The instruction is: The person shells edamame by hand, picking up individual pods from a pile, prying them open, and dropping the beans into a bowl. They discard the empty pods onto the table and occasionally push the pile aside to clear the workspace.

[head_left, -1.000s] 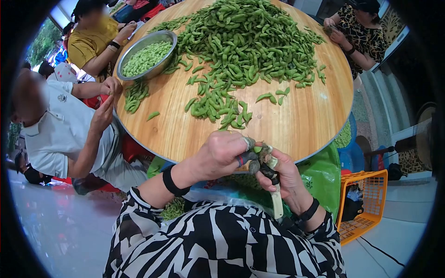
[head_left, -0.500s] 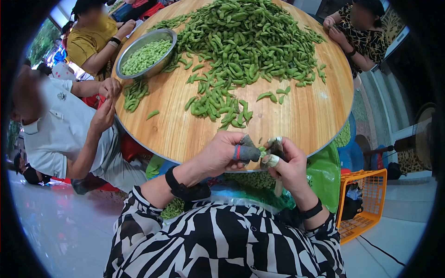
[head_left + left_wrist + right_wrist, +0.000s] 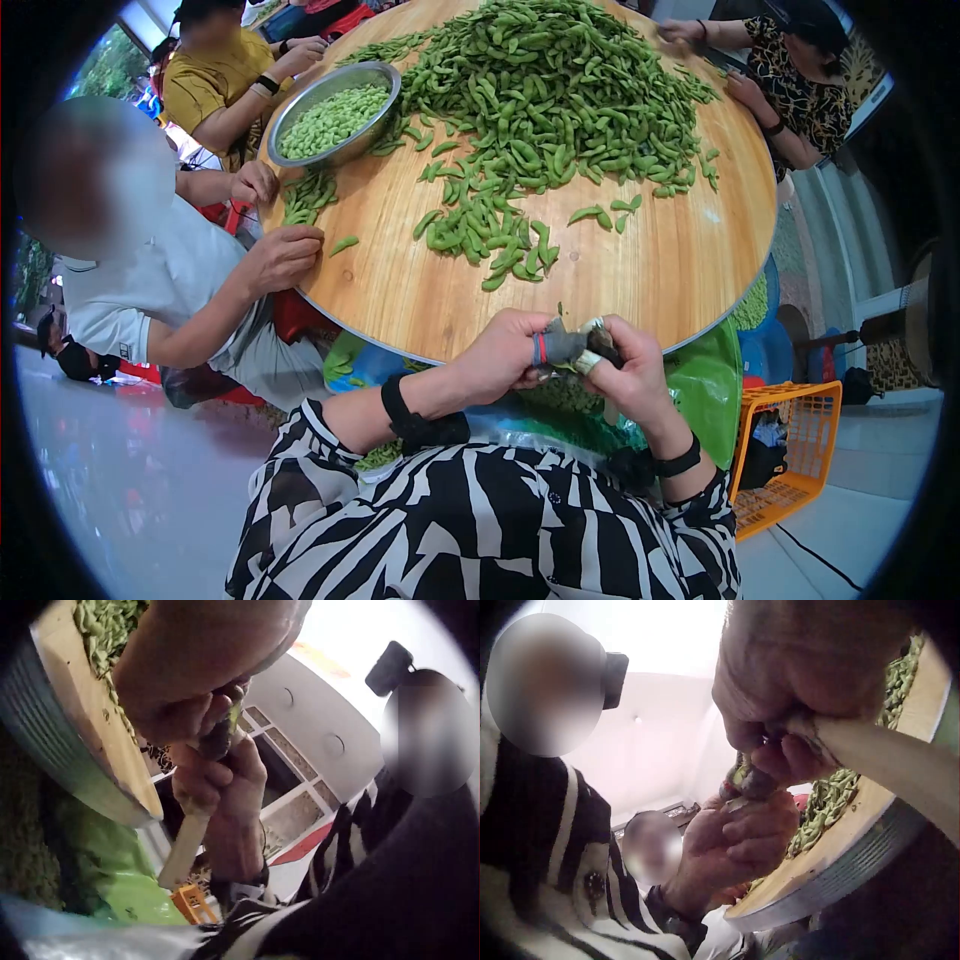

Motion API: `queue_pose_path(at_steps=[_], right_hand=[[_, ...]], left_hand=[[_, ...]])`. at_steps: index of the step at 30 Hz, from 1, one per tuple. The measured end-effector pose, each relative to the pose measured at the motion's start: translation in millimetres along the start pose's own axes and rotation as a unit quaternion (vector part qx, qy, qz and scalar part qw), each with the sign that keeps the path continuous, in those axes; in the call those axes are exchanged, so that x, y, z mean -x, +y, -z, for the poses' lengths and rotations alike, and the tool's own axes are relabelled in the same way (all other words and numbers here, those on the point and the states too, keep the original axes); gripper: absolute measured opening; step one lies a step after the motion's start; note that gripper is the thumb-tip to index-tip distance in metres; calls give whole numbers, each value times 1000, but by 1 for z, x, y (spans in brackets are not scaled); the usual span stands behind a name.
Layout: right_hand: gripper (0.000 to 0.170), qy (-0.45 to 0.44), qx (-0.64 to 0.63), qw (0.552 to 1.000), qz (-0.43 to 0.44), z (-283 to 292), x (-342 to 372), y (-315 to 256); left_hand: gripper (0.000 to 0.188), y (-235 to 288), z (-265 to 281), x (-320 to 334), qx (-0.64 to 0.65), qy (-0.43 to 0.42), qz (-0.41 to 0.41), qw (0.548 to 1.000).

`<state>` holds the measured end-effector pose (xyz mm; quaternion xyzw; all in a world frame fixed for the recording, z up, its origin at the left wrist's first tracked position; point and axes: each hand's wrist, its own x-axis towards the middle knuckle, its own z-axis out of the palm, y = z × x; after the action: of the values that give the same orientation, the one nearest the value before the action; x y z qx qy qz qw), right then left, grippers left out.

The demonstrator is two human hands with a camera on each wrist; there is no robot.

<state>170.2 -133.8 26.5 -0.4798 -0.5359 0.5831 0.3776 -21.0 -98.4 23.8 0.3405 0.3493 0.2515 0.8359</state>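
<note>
Over the table's near edge my two hands meet at the fingertips, with a soybean pod point(image 3: 741, 774) mostly hidden between them. My left hand point(image 3: 500, 352) pinches the pod; grey wrapping point(image 3: 563, 347) with a red band covers its finger. My right hand point(image 3: 632, 375) is curled around a tool with a long pale handle point(image 3: 889, 754), which points back from the palm; the tool's working end is hidden by the fingers. Dark and whitish wraps cover the right fingertips, which press at the pod. Loose soybean pods point(image 3: 470, 228) lie on the table beyond the hands.
A large heap of pods point(image 3: 560, 100) covers the round wooden table point(image 3: 660, 270). At its left stands a metal bowl point(image 3: 392, 110) of shelled beans. People sit left and right. Below are a green bag point(image 3: 705, 370) and an orange crate point(image 3: 830, 440).
My hands turned from holding the tool openly to closing together over the pod. The person at left lowered both hands to the table edge. The person at right spread their hands apart.
</note>
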Motion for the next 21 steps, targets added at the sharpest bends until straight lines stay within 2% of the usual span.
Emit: queue_pose_path(at_steps=[2, 4, 5, 6, 7, 9, 11, 14, 15, 16, 18, 19, 20, 21], right_hand=[[16, -4, 29, 999, 15, 3, 3, 9], [18, -22, 184, 977, 107, 3, 7, 8], [18, -36, 208, 973, 92, 2, 10, 7], [18, -37, 207, 973, 94, 3, 12, 9], [18, -82, 229, 962, 120, 7, 15, 11], [18, -146, 265, 939, 165, 11, 20, 18], [18, -150, 274, 935, 167, 13, 26, 18], [19, -149, 296, 926, 182, 14, 26, 21], [18, -128, 250, 953, 114, 13, 26, 20], [18, -108, 204, 972, 43, 13, 26, 19], [17, -114, 191, 974, 40, 12, 23, 22], [16, -108, 144, 984, -4, 8, 23, 13], [15, -100, 97, 989, -47, 6, 22, 7], [15, -101, 100, 989, -46, 7, 22, 7]], left_hand=[[16, -4, 0, 4, -39, 9, 5, 999], [15, -8, 9, 8, -244, -20, -11, 970], [15, -5, 14, 16, -245, -19, -12, 969], [13, 1, 21, 28, -398, -34, -96, 912], [13, 8, 28, 42, -538, -47, -176, 823], [16, 41, 38, 78, -703, -80, -23, 706], [14, 50, 55, 106, -808, -42, 42, 587], [16, 64, 70, 110, -819, -27, 22, 573], [15, 65, 78, 101, -788, -19, -32, 614], [14, 68, 78, 88, -784, 24, -98, 613], [13, 72, 78, 56, -762, 101, -217, 602], [12, 74, 82, 41, -747, 136, -269, 593], [12, 73, 89, 29, -746, 139, -271, 593], [15, 72, 96, 17, -748, 173, -278, 577]])
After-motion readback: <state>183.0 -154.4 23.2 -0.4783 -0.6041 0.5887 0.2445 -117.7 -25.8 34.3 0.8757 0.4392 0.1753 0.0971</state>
